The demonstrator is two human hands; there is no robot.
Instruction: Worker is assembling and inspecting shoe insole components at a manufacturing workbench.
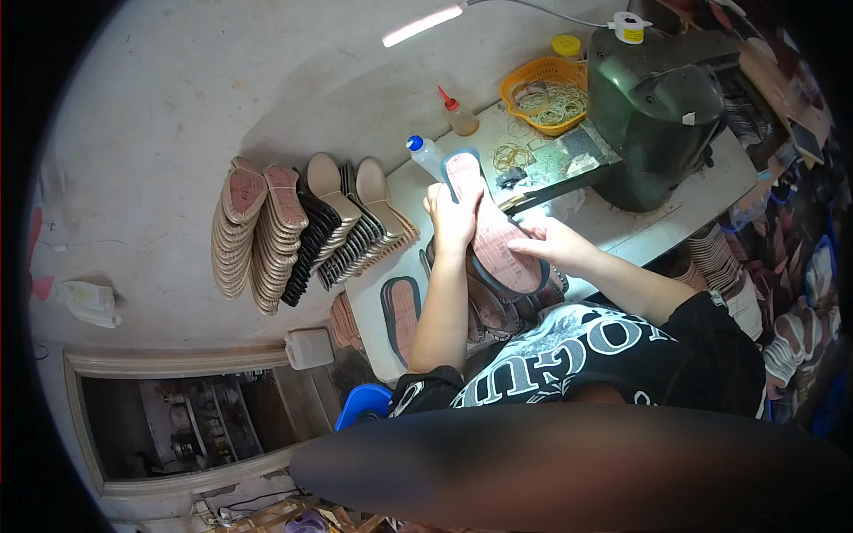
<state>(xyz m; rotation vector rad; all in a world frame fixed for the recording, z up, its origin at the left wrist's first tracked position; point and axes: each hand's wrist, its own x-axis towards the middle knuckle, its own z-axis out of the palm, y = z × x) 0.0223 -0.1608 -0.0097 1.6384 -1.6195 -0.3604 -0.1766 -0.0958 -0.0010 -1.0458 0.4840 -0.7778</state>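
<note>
A long shoe sole (499,242) with a pinkish, printed face and a dark rim is held up over the table's near edge. My left hand (455,216) is closed round its narrower far part. At its broad near end, my right hand (553,246) grips the right edge, thumb on the pink face and fingers hidden underneath. Another pink-faced sole with a dark rim (402,313) lies on the table left of my left forearm. Below the held sole, more soles or shoe parts (498,311) are bunched near my body, partly covered.
Behind the sole is a sewing machine (653,115) with a dark green body. A yellow basket of cord (555,96), a red-tipped bottle (458,115) and a blue-capped bottle (426,153) stand on the white table (631,233). Stacked soles (306,226) line the left end.
</note>
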